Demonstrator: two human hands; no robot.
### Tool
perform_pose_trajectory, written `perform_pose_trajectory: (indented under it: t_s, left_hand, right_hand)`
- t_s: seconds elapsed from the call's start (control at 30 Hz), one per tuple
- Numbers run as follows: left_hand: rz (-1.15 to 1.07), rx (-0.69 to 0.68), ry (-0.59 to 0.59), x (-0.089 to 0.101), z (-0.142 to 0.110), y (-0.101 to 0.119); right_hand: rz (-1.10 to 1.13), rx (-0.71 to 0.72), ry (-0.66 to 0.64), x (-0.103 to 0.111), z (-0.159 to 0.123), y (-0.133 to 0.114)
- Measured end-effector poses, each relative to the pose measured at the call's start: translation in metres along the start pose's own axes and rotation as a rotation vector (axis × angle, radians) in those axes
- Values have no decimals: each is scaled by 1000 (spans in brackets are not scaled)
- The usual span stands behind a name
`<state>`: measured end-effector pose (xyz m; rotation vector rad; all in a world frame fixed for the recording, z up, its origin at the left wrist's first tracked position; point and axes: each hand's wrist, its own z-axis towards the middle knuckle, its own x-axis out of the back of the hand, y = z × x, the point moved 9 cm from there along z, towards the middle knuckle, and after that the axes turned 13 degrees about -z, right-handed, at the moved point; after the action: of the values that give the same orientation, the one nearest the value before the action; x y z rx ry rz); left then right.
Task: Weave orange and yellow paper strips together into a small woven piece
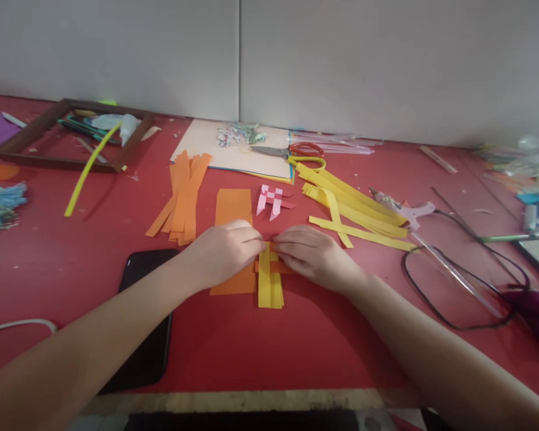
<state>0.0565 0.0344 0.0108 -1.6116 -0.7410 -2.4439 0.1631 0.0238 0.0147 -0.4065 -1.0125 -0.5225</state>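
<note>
Yellow paper strips (pixel 270 290) interlaced with orange ones lie at the front centre of the red table. My left hand (pixel 228 248) is closed, its fingertips pinching the upper left end of this woven piece. From the other side my right hand (pixel 313 256) pinches its upper right end, the fingertips of both hands nearly meeting. Under my left hand rests a wide orange paper piece (pixel 233 206). Just beyond my fingers is a small pink and white woven paper piece (pixel 269 199). My fingers hide the top of the yellow and orange weave.
Orange strips (pixel 182 200) lie left, yellow strips (pixel 359 206) right. Scissors (pixel 269 152) rest on a cream sheet (pixel 193 140). A glue gun (pixel 408 211) with a black cord lies right. A black phone (pixel 148 335) is beside my left forearm; a brown frame (pixel 31 160) stands far left.
</note>
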Motion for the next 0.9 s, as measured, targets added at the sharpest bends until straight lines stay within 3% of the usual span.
perform_pose_trajectory:
  t_s: [0.4,0.67,0.9]
  left_hand:
    - [-27,-202,-26,1,-1,39]
    - [87,-199,12,-10,-6,51]
    - [179,-116,122,13,2,55]
  right_hand:
    - [66,-104,32,8,-1,9]
    - [109,-76,14,12,-4,14]
    - [85,-66,-11,11,-5,14]
